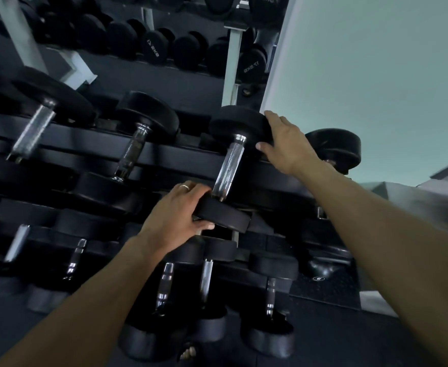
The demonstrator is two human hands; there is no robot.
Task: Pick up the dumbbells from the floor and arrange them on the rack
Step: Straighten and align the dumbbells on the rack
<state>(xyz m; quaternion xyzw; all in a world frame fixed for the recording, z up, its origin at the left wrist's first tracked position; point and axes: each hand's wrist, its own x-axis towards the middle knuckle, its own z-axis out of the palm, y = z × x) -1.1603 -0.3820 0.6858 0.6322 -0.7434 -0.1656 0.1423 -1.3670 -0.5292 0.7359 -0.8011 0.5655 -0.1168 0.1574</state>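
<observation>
A black dumbbell with a chrome knurled handle (229, 168) lies across the top tier of the dark rack (164, 154), far head up, near head toward me. My left hand (175, 218) wraps around its near head, thumb underneath. My right hand (286, 141) is cupped against the right side of its far head. Two more dumbbells (135, 144) rest on the same tier to the left. Several others sit on the lower tier (207, 271).
A mirror behind the rack reflects more dumbbells (154, 46) and white rack posts (233, 62). A pale wall (376, 62) stands at the right. One dumbbell head (334, 147) sits behind my right wrist. A dark rubber floor (336, 340) lies below, with my toes (188, 353) near the rack's foot.
</observation>
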